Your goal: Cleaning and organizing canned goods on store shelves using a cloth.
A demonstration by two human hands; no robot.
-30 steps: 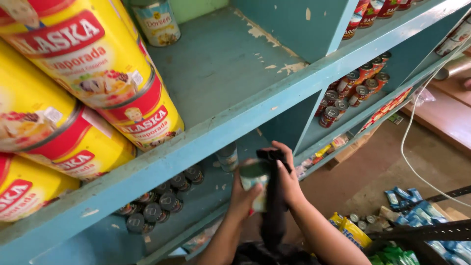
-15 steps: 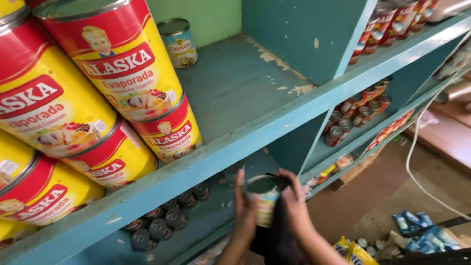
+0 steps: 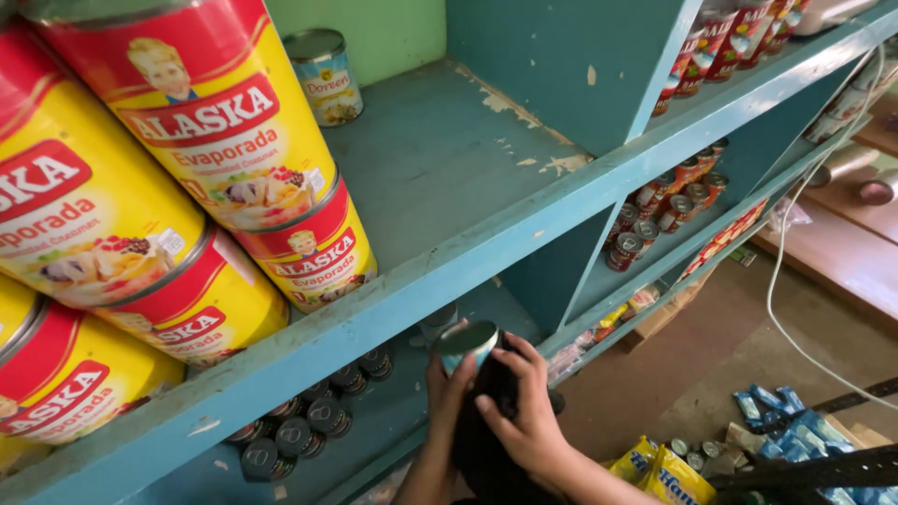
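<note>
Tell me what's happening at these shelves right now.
A person stands at a teal shelf unit and holds a small tin can in front of the lower shelf. The left hand grips the can, and the right hand presses a dark cloth against its side. Large red and yellow cans are stacked on the shelf above, and small cans stand below.

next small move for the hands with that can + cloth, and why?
Probably keep rubbing the dark cloth around the can before shelving it. The left hand grips the can from behind, just under the shelf edge; the right hand presses the cloth against its side, so only part looks covered. The lid shows bare.
</note>
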